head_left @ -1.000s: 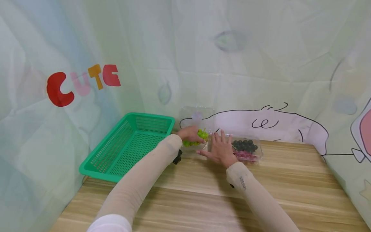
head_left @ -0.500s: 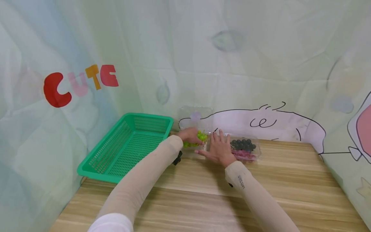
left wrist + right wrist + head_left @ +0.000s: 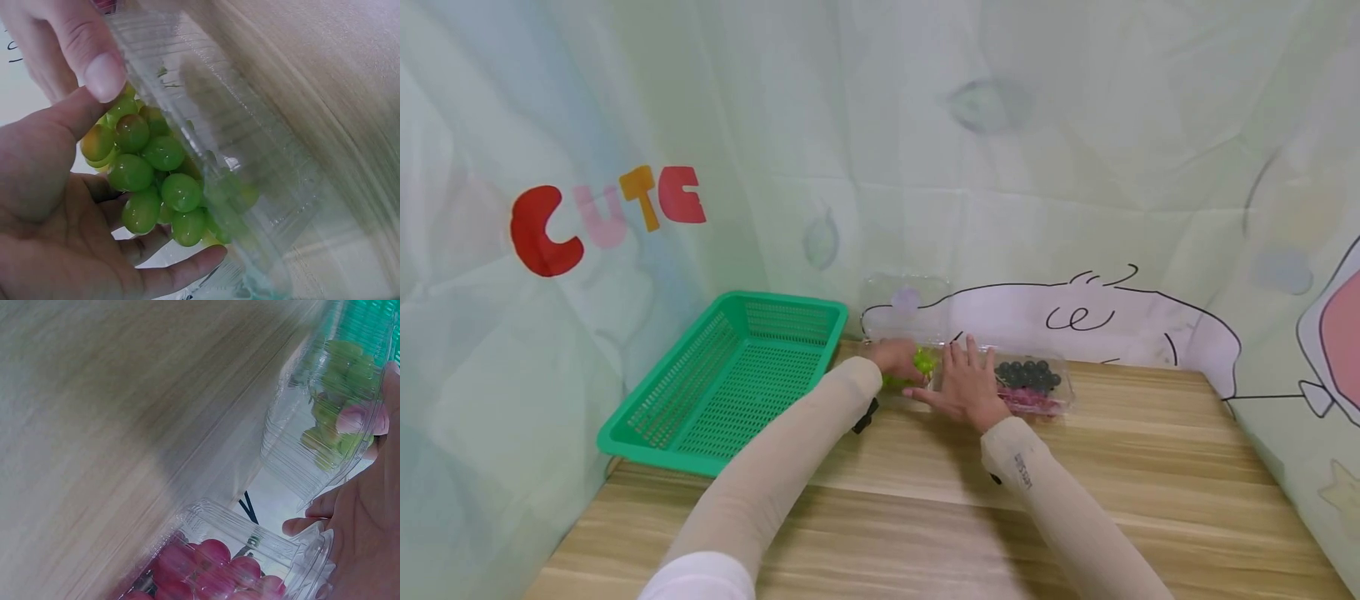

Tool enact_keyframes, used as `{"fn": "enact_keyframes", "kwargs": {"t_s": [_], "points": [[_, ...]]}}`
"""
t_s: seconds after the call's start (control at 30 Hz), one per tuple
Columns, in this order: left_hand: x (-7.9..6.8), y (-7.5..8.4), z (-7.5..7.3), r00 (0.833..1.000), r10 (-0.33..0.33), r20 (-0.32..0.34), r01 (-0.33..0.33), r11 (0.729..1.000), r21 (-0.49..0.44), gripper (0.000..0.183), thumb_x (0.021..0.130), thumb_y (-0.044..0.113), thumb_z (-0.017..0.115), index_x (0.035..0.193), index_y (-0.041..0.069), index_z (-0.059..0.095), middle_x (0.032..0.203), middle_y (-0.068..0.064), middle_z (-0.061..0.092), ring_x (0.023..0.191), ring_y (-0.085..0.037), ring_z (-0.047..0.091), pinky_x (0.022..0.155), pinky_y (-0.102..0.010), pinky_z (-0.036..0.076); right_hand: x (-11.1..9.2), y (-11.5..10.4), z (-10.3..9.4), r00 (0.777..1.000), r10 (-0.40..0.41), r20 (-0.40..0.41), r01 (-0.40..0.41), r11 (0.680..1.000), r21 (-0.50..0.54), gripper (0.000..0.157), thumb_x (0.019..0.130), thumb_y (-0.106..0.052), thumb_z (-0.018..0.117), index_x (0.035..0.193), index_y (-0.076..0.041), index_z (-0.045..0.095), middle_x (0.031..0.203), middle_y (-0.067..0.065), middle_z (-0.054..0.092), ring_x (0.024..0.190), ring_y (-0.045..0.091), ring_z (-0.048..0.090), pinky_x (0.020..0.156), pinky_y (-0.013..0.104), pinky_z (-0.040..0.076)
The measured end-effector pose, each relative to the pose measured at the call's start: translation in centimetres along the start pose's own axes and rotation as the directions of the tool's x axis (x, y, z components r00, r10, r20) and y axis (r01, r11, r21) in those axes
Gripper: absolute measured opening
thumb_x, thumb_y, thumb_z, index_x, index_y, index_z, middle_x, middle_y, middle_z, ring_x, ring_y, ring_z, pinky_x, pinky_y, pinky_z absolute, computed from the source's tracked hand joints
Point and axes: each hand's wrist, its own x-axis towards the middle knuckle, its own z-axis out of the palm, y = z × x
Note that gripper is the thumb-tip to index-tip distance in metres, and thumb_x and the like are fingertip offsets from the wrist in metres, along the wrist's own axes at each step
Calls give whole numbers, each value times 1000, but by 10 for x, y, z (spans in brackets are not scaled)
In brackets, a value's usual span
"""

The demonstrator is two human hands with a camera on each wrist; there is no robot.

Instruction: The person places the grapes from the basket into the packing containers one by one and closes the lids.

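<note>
My left hand (image 3: 895, 357) is inside an open clear plastic clamshell box (image 3: 250, 119), its fingers around a bunch of green grapes (image 3: 165, 153). In the left wrist view the grapes lie against the box wall, with my fingers under and beside them. My right hand (image 3: 972, 387) rests with fingers spread between this box and a second clear box (image 3: 306, 556). Its thumb points at the green grapes' box, and the other fingers touch the second box's left end. That box holds dark grapes (image 3: 1028, 375) and red grapes (image 3: 212, 569).
A green plastic basket (image 3: 715, 454) stands on the left of the wooden table (image 3: 910, 533). The raised clear lid (image 3: 880, 292) leans back near the printed cloth wall (image 3: 887, 167). Cloth also borders the left and right sides.
My left hand has moved a little right and down with the green grapes, which now sit lower and show less in the head view. My right hand stays almost still.
</note>
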Motion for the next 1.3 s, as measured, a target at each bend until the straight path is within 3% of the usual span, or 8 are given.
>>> {"fn": "enact_keyframes", "kwargs": {"t_s": [0.27,0.47,0.63,0.73,0.97,1.3], "points": [[5,0,7,1000,21,4,-22,1000,19,38,92,44,73,103,8,69,85,-1,61,76,-16,53,71,-28,46,0,-1,1,1000,7,-2,-7,1000,7,121,82,-93,35,158,1,27,163,19,31,153,44,16,118,72,14],[9,2,15,997,61,-36,-56,990,129,36,91,43,72,95,8,72,88,-2,66,81,-16,56,94,-36,49,0,-3,2,1000,10,-8,-9,1000,18,121,82,-92,37,157,2,28,162,19,33,153,44,17,118,71,15],[10,1,18,997,55,-48,-49,992,120,34,91,42,73,92,8,72,90,-2,68,84,-17,58,102,-41,47,0,-3,3,1000,5,-10,-4,1000,14,120,82,-92,36,157,1,29,162,19,34,153,43,17,118,71,16],[10,0,18,997,57,-51,-53,994,92,36,91,44,74,88,9,70,83,-1,64,79,-17,55,96,-39,48,-1,-3,2,1000,1,-14,-1,1000,4,120,82,-93,35,157,1,29,161,19,34,153,44,18,117,71,17],[10,-4,15,998,49,-45,-48,999,9,36,91,47,74,89,12,66,77,2,57,71,-14,51,67,-27,44,0,0,1,1000,3,-29,-3,1000,-5,121,81,-93,34,156,2,31,160,19,36,152,44,18,116,72,18],[6,-6,7,999,38,-16,-40,989,-139,30,94,38,73,97,9,65,85,-3,61,75,-16,53,65,-26,46,1,0,2,1000,8,-26,-8,1000,6,121,81,-93,34,157,1,30,160,20,35,153,43,16,117,72,16]]}}
